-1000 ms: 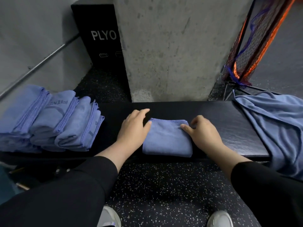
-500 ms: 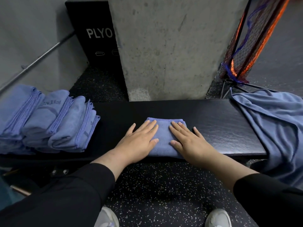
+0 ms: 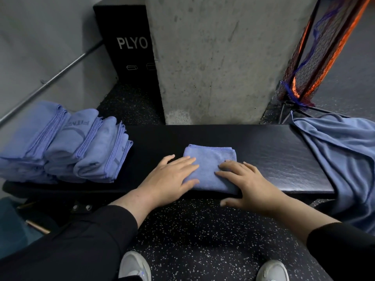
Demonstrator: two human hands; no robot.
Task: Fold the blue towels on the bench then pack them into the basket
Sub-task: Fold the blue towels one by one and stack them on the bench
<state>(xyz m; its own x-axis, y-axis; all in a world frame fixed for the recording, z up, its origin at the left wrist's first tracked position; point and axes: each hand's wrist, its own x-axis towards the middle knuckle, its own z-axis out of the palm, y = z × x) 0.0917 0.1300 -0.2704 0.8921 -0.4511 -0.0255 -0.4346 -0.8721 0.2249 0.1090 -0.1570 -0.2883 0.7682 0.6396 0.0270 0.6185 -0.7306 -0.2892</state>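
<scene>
A small folded blue towel lies in the middle of the black padded bench. My left hand lies flat on the towel's left part with straight fingers. My right hand presses flat on its right near corner, the thumb hanging past the bench's front edge. A stack of folded blue towels sits at the bench's left end. Unfolded blue towels drape over the right end. No basket is in view.
A concrete pillar stands right behind the bench. A black PLYO box is behind it on the left, and an orange and black net leans at the right. My two shoes are on the speckled floor.
Both hands went from the towel's sides onto its top and now lie flat on it. They have slid slightly toward me over the last half second.
</scene>
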